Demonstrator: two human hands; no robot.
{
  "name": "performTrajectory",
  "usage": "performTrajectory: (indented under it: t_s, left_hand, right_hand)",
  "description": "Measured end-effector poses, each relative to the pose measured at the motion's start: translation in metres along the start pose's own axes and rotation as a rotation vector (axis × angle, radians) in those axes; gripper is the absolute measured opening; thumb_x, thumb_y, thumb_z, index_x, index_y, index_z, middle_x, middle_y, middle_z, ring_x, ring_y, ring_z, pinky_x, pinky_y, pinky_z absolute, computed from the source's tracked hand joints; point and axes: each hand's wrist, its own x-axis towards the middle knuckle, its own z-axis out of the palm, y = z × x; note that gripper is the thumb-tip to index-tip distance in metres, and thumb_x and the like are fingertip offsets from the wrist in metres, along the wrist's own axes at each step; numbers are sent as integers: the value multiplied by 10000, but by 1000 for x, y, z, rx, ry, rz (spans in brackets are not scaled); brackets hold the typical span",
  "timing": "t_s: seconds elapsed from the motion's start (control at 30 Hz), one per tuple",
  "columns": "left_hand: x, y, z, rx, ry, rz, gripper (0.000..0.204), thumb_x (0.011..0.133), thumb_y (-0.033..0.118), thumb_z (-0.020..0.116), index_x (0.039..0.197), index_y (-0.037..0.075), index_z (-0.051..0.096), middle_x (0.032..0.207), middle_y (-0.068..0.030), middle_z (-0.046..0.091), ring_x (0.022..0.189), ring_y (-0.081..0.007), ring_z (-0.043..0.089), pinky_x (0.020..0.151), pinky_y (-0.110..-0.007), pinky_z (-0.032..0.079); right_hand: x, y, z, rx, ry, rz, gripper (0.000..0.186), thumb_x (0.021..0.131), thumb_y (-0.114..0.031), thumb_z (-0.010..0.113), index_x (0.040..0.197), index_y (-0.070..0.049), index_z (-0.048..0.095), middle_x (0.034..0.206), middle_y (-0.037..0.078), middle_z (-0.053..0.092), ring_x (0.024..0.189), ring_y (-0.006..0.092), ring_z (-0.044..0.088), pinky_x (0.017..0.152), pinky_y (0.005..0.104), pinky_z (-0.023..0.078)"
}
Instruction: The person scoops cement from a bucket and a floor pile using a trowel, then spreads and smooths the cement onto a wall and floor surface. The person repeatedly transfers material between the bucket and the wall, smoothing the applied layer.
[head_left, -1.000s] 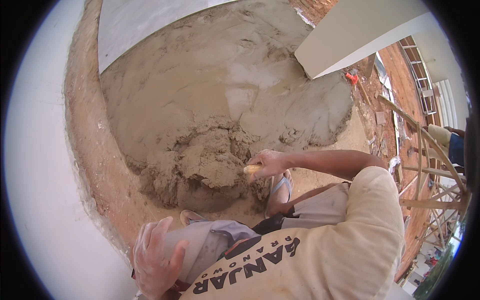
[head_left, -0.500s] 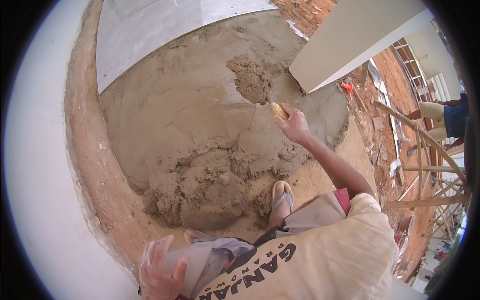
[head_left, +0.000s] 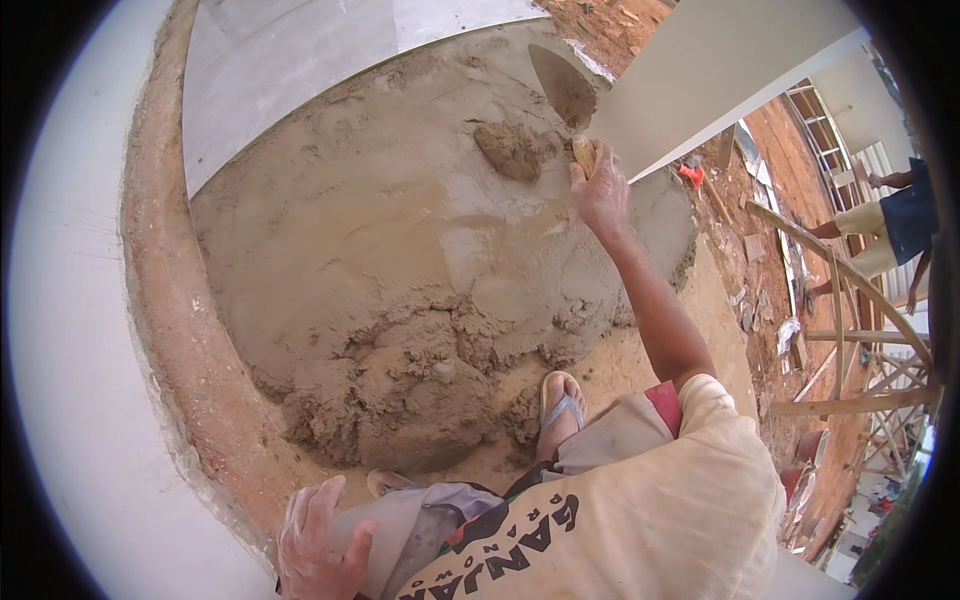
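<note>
My right hand [head_left: 605,190] is wrapped round the pale wooden handle of a trowel [head_left: 563,88]. The metal blade points away from me, just left of the column's lower corner, with mortar smeared on it. Below and left of the blade, a rough lump of mortar [head_left: 508,150] sits on the smoothed wet mortar bed [head_left: 350,210]. A larger crumbly mortar heap [head_left: 425,400] lies in front of my sandalled feet. Held over my left knee, my dusty left hand [head_left: 322,545] has its fingers apart and holds nothing.
A pale column [head_left: 700,80] rises at the far right of the mortar. Smooth grey sheeting [head_left: 300,70] borders its far edge; a white wall [head_left: 80,330] runs along the left. At right are wooden poles [head_left: 860,405], debris on reddish soil, and another person [head_left: 895,220].
My right hand has moved the trowel away from me and slightly right, and its blade now shows. The mortar patch there has become a smaller lump. My left hand stays put.
</note>
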Motion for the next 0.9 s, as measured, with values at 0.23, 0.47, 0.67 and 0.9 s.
performTrajectory:
  t_s: [0.23,0.47,0.67,0.9]
  left_hand:
    - [13,3,-2,74,17,131,582,849,178,647,1406,158,479,1354,-146,535,1259,-359,483,1041,-439,427]
    - [17,6,-2,61,-34,-58,578,839,161,666,1390,142,491,1343,-132,556,1255,-381,483,1045,-459,413]
    - [30,1,-1,-32,-40,153,596,838,166,677,1398,131,476,1367,-136,537,1263,-389,475,1058,-473,401]
    - [31,5,-2,-10,-61,101,639,840,178,682,1427,131,436,1404,-130,505,1306,-392,436,1076,-477,391]
  right_hand:
    - [-8,17,6,56,-152,0,513,920,-277,631,1344,-58,445,1183,237,629,1094,424,607,927,483,475]
    - [-26,32,12,86,-445,150,500,944,-352,540,1320,-39,435,1095,292,647,1085,450,603,925,535,466]
    - [-11,39,56,-119,-644,282,489,969,-387,465,1237,21,435,1142,333,615,1106,476,588,956,527,462]
    - [17,71,83,-192,-647,340,542,954,-389,458,1259,59,429,1206,334,589,1144,466,579,983,505,465]
